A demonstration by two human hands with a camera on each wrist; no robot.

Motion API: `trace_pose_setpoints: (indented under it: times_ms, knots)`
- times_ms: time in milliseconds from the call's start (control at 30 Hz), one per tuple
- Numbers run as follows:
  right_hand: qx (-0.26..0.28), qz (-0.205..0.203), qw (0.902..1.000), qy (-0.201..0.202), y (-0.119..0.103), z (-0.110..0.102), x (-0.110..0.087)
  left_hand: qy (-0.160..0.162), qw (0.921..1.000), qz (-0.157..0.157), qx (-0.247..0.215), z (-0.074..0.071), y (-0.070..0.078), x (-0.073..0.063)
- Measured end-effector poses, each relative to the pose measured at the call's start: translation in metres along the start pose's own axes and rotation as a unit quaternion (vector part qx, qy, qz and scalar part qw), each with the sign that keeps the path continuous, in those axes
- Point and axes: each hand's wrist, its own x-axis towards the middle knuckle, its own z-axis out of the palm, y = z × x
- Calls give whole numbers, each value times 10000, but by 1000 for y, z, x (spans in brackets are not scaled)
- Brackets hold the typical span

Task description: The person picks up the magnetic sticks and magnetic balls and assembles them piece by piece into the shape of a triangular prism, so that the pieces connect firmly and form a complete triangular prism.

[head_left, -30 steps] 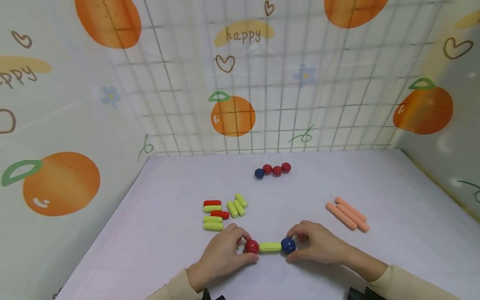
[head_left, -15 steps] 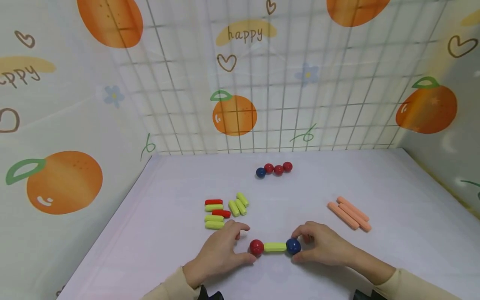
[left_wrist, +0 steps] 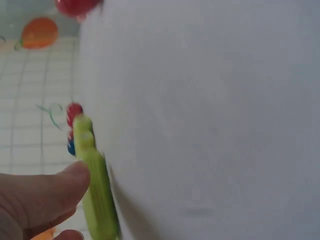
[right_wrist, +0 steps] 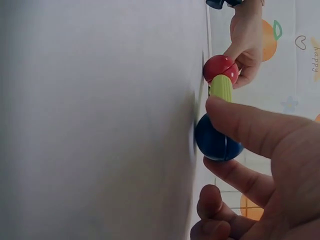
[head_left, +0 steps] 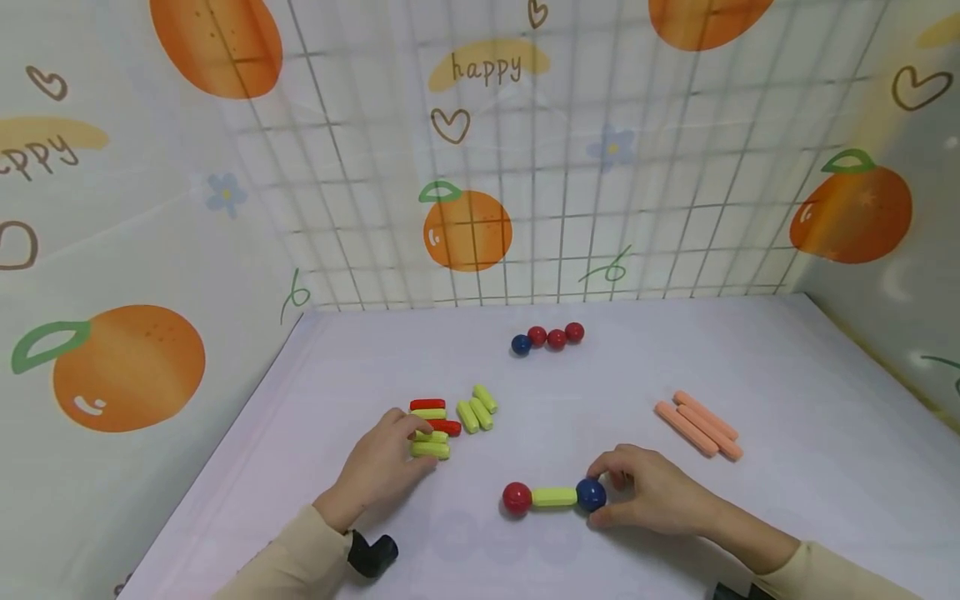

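Note:
A red ball, a short yellow-green rod and a blue ball lie joined in a row at the front of the table. My right hand pinches the blue ball between thumb and fingers, as the right wrist view also shows with the blue ball near the table surface. My left hand is over a group of short rods, thumb and fingers apart around the nearest yellow-green rod. In the left wrist view the thumb is right beside a yellow-green rod.
Two short red rods are among the yellow-green ones. More yellow-green rods lie just right of them. At the back sit a blue ball and several red balls. Long peach rods lie at the right.
My left hand has let go of the red ball and moved left to the short rods. My right hand still holds the blue ball; the joined piece has shifted slightly right in view.

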Motion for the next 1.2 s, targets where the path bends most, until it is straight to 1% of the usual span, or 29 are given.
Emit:
trace_pose_setpoints:
  times_ms: [200,367,733,900,1033,1200]
  knots:
    - [57,69,9999,-69,1,-1,-3,19,9996,-48,266,-3,-12,4]
    - [134,160,9997,-151,2,-1,-4,-66,9993,39,376,-6,-14,6]
    - [182,143,9997,-114,4,-2,-7,-146,9990,111,398,-5,-17,11]
    - [177,131,9997,-85,4,-2,-7,-288,9996,28,78,-5,-25,15]
    - [193,147,9997,-86,5,-2,-7,-357,9991,40,-211,-4,-32,17]
    - [292,189,9993,-96,5,-1,-8,-480,9982,29,-365,-3,-36,20]
